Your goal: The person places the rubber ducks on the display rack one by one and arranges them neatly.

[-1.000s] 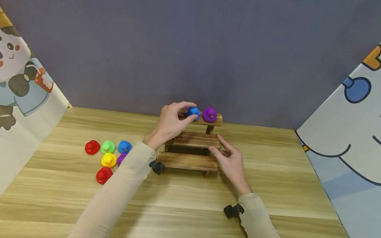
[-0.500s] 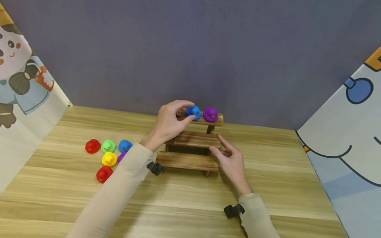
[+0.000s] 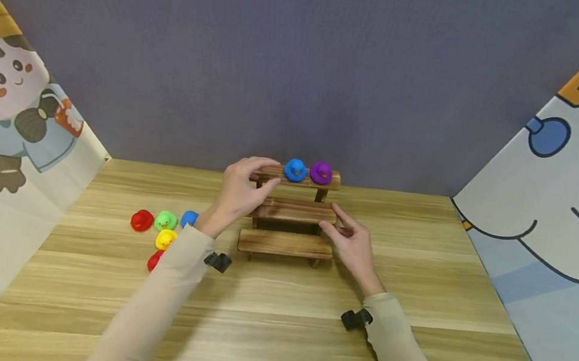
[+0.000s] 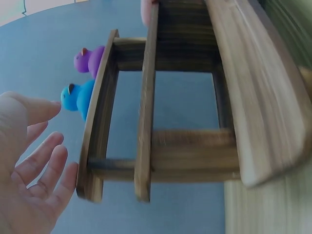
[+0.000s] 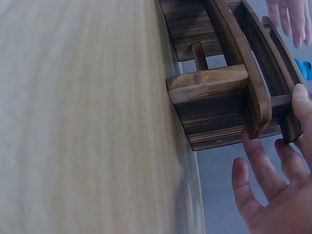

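Observation:
A three-step wooden stand [image 3: 286, 244] stands on the table. On its top step sit a blue rubber duck [image 3: 295, 170] and a purple rubber duck [image 3: 320, 173], side by side. Just left of the blue duck is my left hand [image 3: 240, 191], thumb and fingers spread, holding nothing. The left wrist view shows a fingertip very near the blue duck [image 4: 71, 97]; whether they touch I cannot tell. My right hand [image 3: 353, 247] grips the right end of the middle step between thumb and fingers. In the right wrist view its fingertips meet the wood [image 5: 258, 105].
Left on the wooden table [image 3: 271, 329] lie more rubber ducks: a red one [image 3: 141, 221], a green one [image 3: 166, 221], a yellow one [image 3: 165, 239], a blue one [image 3: 189, 219] and another red one [image 3: 154, 260]. My left forearm partly covers this group. A grey wall [image 3: 302, 74] rises behind the stand.
My left hand has let go of the blue duck and drawn back left and slightly down. The blue duck stays on the top step. My right hand keeps its place on the stand.

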### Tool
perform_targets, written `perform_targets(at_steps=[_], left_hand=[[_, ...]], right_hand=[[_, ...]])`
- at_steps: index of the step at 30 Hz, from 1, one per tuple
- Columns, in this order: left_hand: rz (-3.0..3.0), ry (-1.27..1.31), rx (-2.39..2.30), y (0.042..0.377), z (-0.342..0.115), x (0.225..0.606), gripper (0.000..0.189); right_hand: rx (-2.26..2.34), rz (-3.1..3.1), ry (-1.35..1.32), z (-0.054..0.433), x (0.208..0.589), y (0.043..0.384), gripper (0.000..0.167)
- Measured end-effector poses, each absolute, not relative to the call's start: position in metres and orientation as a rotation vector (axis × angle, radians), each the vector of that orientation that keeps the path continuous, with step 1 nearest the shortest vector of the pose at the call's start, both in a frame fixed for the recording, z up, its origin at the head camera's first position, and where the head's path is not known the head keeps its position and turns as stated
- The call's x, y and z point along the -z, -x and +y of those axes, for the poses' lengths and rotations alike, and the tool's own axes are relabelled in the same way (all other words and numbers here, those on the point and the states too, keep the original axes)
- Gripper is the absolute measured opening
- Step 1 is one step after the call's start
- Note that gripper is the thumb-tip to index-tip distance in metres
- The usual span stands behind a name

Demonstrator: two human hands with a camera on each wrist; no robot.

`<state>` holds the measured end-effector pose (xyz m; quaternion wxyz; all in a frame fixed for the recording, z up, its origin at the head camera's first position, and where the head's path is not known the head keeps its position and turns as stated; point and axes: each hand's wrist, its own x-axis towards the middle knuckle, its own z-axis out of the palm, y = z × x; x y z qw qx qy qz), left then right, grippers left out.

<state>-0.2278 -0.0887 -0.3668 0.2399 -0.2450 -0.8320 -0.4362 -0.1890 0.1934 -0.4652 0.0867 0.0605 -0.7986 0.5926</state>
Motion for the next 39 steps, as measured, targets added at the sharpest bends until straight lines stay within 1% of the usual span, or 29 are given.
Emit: perform_targets(at_steps=[17, 28, 39], left_hand=[[-2.327, 0.599, 1.140, 0.221, -0.134, 0.377, 0.029], [-2.387, 0.542, 1.111, 0.216, -0.153, 0.389, 0.030], [-2.479, 0.414, 1.109, 0.207, -0.195, 0.407, 0.028]], right_hand=[[-1.792, -2.377, -0.191, 0.193, 0.464, 0.190, 0.059], [-1.755, -2.377, -0.215, 0.194, 0.463, 0.187, 0.059], [-1.756, -2.369, -0.210, 0.194, 0.465, 0.187, 0.058]])
